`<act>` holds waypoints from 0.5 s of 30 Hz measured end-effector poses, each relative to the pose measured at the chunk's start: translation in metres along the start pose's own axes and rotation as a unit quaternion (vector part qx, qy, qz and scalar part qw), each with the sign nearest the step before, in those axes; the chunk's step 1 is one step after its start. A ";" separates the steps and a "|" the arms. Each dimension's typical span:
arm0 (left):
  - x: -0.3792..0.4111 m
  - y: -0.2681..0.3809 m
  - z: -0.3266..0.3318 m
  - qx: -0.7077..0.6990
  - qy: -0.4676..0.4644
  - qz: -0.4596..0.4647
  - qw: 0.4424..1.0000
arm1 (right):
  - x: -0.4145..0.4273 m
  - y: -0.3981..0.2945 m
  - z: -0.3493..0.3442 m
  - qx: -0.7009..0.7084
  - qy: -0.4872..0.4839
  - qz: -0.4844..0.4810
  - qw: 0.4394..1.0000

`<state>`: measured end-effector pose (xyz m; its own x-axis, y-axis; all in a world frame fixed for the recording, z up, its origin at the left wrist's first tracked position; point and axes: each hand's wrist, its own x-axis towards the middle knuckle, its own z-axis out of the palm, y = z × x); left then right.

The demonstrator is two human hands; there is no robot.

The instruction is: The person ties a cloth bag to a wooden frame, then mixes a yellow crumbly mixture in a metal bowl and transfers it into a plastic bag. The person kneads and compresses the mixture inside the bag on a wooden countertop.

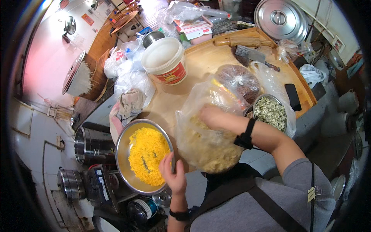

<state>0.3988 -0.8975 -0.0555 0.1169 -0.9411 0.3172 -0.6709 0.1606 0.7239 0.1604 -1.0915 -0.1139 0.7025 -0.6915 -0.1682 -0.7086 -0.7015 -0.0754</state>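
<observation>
My left hand [175,175] is beside the right rim of a steel bowl [121,162], its fingers apart; whether they touch the rim is unclear. Yellow crumbly food [147,156] with a few dark streaks fills much of the bowl. My right hand [211,116] reaches into the mouth of a large clear plastic bag [188,139], its fingertips hidden by plastic and contents. Pale yellow crumbly material [217,158] lies in the bag, which bulges over the table's near edge. Right of that arm, a metal bowl holds chopped pale-green food [269,113].
On the wooden board [203,63] are a white plastic bucket [163,58], a tied bag of brown filling [239,82], a cleaver [250,53], a rolling pin [246,42] and a phone [292,97]. A cloth [130,104] lies left, with steel pots [94,145] below.
</observation>
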 end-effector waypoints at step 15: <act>0.000 0.074 0.023 -0.140 -0.375 0.184 0.898 | -0.047 -0.042 -0.028 -0.016 -0.208 -0.072 0.975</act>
<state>0.3329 -0.8925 -0.0160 -0.6713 -0.7277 0.1408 -0.3411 0.4720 0.8130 0.1593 -1.0340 -0.0753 0.7026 -0.4595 -0.5434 -0.5968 -0.7963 -0.0983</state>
